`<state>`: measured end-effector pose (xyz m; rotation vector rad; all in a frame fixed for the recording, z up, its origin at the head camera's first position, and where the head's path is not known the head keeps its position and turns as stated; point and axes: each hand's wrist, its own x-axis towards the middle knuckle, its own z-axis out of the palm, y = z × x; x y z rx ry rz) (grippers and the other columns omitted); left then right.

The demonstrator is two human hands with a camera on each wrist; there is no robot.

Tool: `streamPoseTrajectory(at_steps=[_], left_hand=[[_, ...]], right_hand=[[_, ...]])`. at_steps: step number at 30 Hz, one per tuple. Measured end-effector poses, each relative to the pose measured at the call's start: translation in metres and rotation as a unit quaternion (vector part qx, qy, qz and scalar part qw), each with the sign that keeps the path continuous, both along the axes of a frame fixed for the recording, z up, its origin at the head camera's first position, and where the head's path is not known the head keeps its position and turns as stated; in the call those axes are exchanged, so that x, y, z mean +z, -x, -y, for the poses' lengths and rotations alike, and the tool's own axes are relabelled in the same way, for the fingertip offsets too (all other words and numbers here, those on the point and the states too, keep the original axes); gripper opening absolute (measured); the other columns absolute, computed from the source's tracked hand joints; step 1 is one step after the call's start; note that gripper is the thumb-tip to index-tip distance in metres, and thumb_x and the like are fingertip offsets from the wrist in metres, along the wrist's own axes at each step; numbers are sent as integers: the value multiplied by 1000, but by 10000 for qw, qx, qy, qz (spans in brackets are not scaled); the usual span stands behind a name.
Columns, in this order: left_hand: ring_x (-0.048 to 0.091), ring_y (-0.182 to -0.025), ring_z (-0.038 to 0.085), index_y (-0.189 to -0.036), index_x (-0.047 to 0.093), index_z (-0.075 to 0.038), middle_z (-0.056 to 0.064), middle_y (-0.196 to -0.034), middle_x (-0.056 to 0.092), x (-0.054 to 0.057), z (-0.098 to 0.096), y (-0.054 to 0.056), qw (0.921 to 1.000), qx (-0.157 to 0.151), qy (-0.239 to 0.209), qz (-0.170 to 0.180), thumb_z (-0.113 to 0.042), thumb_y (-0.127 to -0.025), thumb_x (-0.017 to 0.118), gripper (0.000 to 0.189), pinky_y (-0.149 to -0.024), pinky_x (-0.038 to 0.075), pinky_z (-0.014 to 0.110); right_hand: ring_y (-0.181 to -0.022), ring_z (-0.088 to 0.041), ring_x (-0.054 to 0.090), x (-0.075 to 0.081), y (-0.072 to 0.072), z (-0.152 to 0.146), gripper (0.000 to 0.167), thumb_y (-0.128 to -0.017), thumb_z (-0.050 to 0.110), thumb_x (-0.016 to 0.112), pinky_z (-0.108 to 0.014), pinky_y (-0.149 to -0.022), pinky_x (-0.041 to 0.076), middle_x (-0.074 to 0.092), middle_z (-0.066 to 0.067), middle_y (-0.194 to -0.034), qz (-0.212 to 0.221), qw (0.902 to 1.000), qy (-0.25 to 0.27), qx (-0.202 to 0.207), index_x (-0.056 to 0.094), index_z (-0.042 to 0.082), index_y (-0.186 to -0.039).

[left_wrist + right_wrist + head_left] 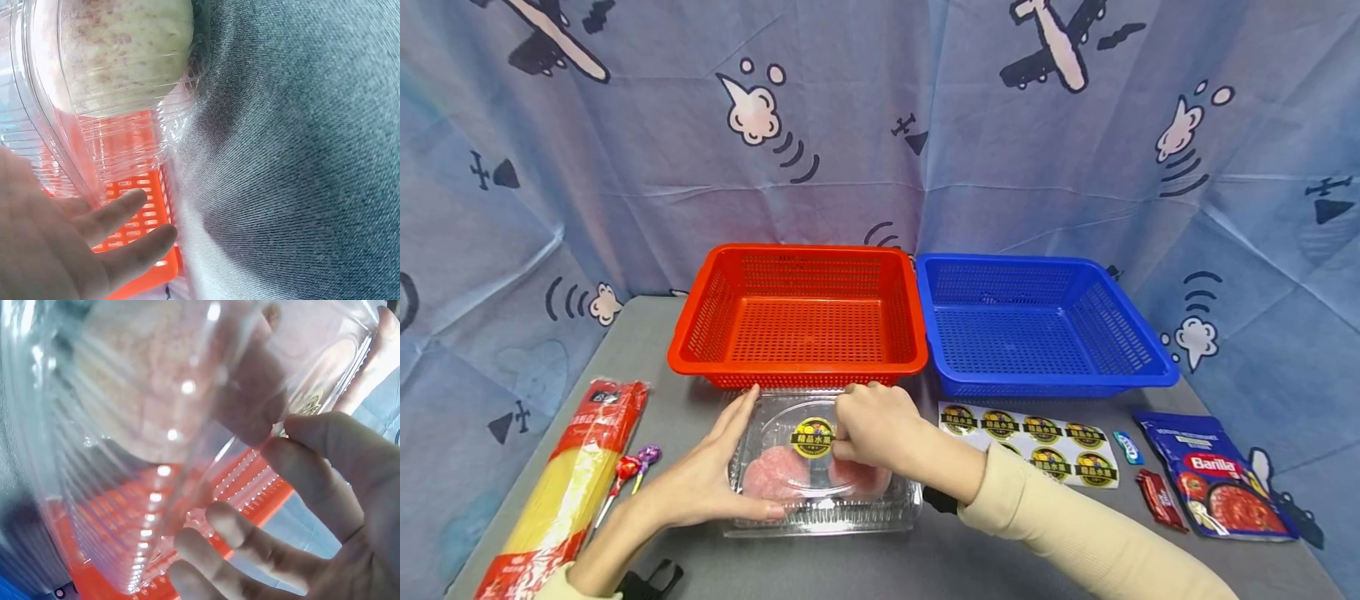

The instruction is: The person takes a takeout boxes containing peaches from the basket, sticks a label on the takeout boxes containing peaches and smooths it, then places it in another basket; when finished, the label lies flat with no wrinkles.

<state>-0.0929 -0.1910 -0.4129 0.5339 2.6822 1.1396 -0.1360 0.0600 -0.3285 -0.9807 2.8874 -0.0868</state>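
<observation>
A clear, ribbed plastic clamshell (865,518) is sitting on the bench (955,550), enclosing two round, pinkish fruits (777,473); its lid (778,410) is bearing a black-and-gold label (811,437). The left hand (706,482) is resting along the left side, grip loose, fingers straight, thumb stretching over the near edge. The right hand (880,427) is bending over the lid, fingers curling beside the label; whether its grip is pinching anything, I cannot tell. Just behind, perforated red (797,367) and blue baskets (1052,387) are standing side by side. A sheet of matching labels (1030,442) is lying rightward. The bench is showing a grey surface, and a creased, airplane-printed blue curtain (850,192) is hanging behind.
</observation>
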Motion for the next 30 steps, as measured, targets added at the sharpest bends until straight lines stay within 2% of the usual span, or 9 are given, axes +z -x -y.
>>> streamPoseTrajectory(at_steps=[2, 4, 7, 10, 16, 22, 27, 30], left_hand=[[27, -151, 51, -166, -2, -24, 21, -171, 8, 0, 0, 0, 10000, 1, 15, -15, -60, -64, 91, 143, -109, 40, 71], [27, -151, 50, -166, -2, -24, 21, -171, 8, -1, 0, 0, 10000, 12, 23, -13, -61, -64, 91, 143, -110, 40, 71], [27, -151, 50, -166, -2, -24, 21, -171, 7, -1, 0, 0, 10000, 9, 23, -23, -61, -64, 91, 143, -110, 39, 71], [26, -151, 50, -166, -2, -26, 20, -171, 7, 0, 0, 0, 10000, 20, 18, 22, -62, -64, 90, 142, -110, 39, 72], [28, -150, 51, -166, -2, -26, 20, -171, 7, 1, -1, 0, 10000, 3, 6, 17, -60, -64, 91, 142, -108, 40, 73], [27, -151, 51, -166, -1, -25, 20, -171, 7, 0, -2, 0, 10000, -1, -1, 2, -61, -64, 91, 142, -109, 39, 73], [26, -151, 52, -166, -3, -28, 20, -171, 7, -1, -1, 0, 10000, -15, -29, -3, -60, -64, 91, 142, -109, 39, 73], [27, -151, 52, -166, -3, -30, 20, -171, 7, -2, 0, 0, 10000, -18, -23, -15, -59, -64, 91, 142, -108, 39, 74]], right_hand=[[-54, -11, 43, 0, -1, -1, 51, -78, 20, 78, -29, -42, 37, 49, 6, -62, -64, 9999, 133, 28, 43, 26, -41], [-55, -11, 46, 1, -2, -1, 45, -78, 20, 80, -29, -42, 38, 54, 7, -61, -106, 9996, 244, 53, 52, 25, -43], [-59, -12, 58, 0, -3, -2, 22, -79, 22, 83, -30, -45, 44, 70, 6, -70, -154, 9991, 378, 89, 73, 22, -59], [-68, -16, 69, -2, -3, -2, 6, -80, 23, 85, -33, -49, 50, 78, 5, -83, -144, 9985, 504, 124, 82, 24, -75], [-75, -13, 71, -2, -1, -5, 14, -83, 26, 84, -33, -53, 52, 77, 9, -84, 103, 9992, 367, 113, 82, 31, -71], [-77, -13, 70, -1, 1, -8, 11, -83, 24, 84, -34, -55, 54, 77, 6, -86, 380, 9980, 480, 173, 83, 27, -73], [-70, -7, 61, 0, -1, -13, 11, -83, 20, 84, -26, -54, 48, 74, 7, -80, 582, 9955, 668, 345, 81, 22, -73], [-71, -7, 58, 1, -2, -18, 7, -84, 20, 82, -24, -52, 45, 74, 7, -85, 594, 9943, 773, 422, 82, 22, -78]])
